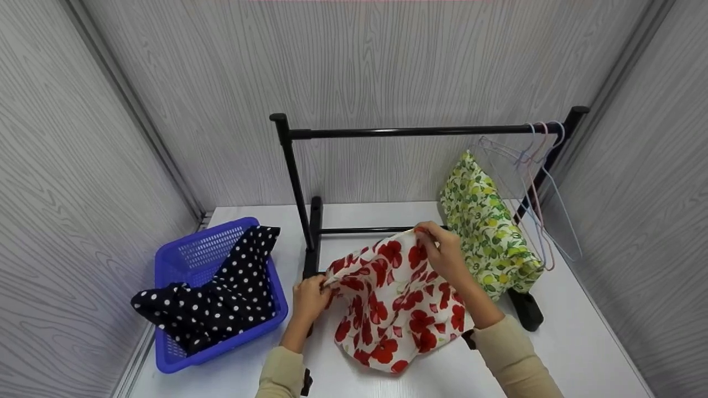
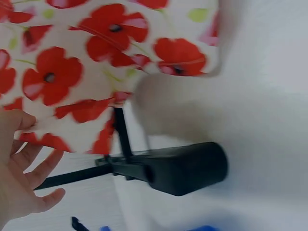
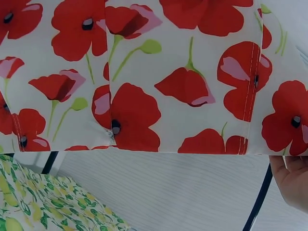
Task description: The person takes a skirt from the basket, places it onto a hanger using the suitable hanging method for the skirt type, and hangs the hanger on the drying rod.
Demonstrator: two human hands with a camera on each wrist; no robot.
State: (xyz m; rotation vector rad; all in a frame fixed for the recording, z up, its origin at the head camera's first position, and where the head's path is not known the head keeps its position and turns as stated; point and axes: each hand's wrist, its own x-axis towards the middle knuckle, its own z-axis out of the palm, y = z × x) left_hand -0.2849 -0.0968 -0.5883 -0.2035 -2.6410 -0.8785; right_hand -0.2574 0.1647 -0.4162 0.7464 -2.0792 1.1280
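Note:
A white cloth [image 1: 387, 309] printed with red poppies is held up in front of me, its lower part draped in folds over the white table. My left hand [image 1: 310, 298] pinches its left edge, and my right hand [image 1: 442, 251] pinches the top edge farther right. In the right wrist view, stitched seams run across the cloth [image 3: 187, 82], and its straight edge is stretched out. In the left wrist view, a corner of the cloth [image 2: 115, 43] hangs over a black rack foot [image 2: 192, 168]. The cloth's underside is hidden in the head view.
A black clothes rack [image 1: 409, 132] stands behind. Several thin hangers [image 1: 545, 182] hang at its right end. A lemon-print cloth [image 1: 487, 226] is beside them at the right. A blue basket [image 1: 221, 354] at the left holds a black polka-dot cloth [image 1: 227, 304] draped over its rim.

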